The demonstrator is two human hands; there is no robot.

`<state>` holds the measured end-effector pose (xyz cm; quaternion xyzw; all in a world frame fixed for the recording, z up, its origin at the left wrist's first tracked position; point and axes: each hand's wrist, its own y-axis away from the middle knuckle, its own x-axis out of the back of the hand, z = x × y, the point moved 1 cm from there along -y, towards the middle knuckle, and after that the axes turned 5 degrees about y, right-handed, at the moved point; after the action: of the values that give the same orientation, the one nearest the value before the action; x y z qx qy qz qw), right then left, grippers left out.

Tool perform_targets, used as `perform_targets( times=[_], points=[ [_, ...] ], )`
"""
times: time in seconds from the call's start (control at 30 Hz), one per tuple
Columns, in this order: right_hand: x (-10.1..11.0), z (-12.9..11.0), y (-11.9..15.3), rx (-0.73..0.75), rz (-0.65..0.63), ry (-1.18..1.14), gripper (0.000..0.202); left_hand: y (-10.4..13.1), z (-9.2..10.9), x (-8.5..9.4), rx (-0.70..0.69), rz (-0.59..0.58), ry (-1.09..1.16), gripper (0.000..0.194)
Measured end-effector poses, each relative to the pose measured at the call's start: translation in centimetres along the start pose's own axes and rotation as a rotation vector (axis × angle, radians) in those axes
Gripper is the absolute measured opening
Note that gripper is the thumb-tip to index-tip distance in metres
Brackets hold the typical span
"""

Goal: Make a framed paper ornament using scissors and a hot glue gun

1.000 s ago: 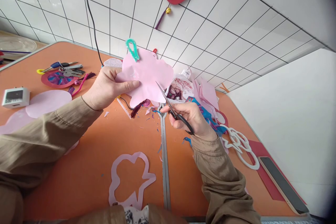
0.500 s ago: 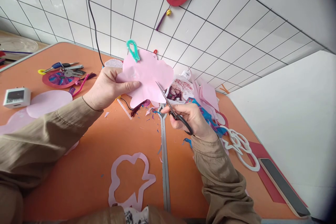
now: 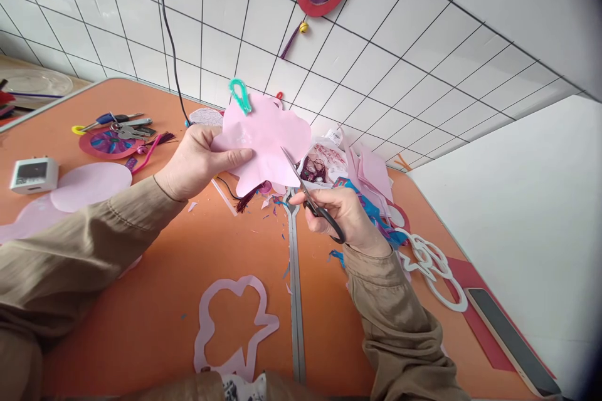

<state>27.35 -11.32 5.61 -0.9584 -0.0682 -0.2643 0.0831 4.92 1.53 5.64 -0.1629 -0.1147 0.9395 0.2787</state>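
My left hand (image 3: 200,160) pinches the left edge of a pink paper cutout (image 3: 268,138) with a wavy outline, thumb on top. A teal pipe-cleaner loop (image 3: 240,96) sticks up from its upper edge, and a dark tassel (image 3: 249,198) hangs below it. In my right hand (image 3: 345,216) are black-handled scissors (image 3: 308,197), fingers wrapped round the grips. Their blades point up and left over the right part of the cutout; whether they touch the paper I cannot tell. Below, on the orange table (image 3: 164,307), lies a pink paper outline frame (image 3: 204,319).
Keys (image 3: 129,130) lie on a red-rimmed oval at the left, behind a white charger (image 3: 34,175). On the right are a plastic bag (image 3: 333,160), folded pink paper (image 3: 374,175), white cut-out rings (image 3: 446,269) and a phone (image 3: 512,341). A tiled wall (image 3: 226,31) rises behind.
The view has shifted slightly. My hands keep their hold on the cutout and scissors, and the cutout looks turned a little.
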Motion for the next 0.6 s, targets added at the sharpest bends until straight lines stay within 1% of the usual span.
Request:
perform_targets(
  times=[0.13,0.4,0.6],
  points=[
    [0.0,0.0,-0.1,0.001,-0.013,-0.036,0.056,0.0,-0.2,0.1,-0.01,0.015,-0.009,0.029],
    [-0.1,-0.1,-0.1,-0.015,-0.014,-0.066,0.053,0.2,-0.4,0.0,-0.013,0.016,0.032,0.028],
    [0.0,-0.1,-0.1,-0.021,-0.018,-0.049,0.05,0.4,-1.4,0.2,-0.033,0.023,0.022,0.027]
  ],
)
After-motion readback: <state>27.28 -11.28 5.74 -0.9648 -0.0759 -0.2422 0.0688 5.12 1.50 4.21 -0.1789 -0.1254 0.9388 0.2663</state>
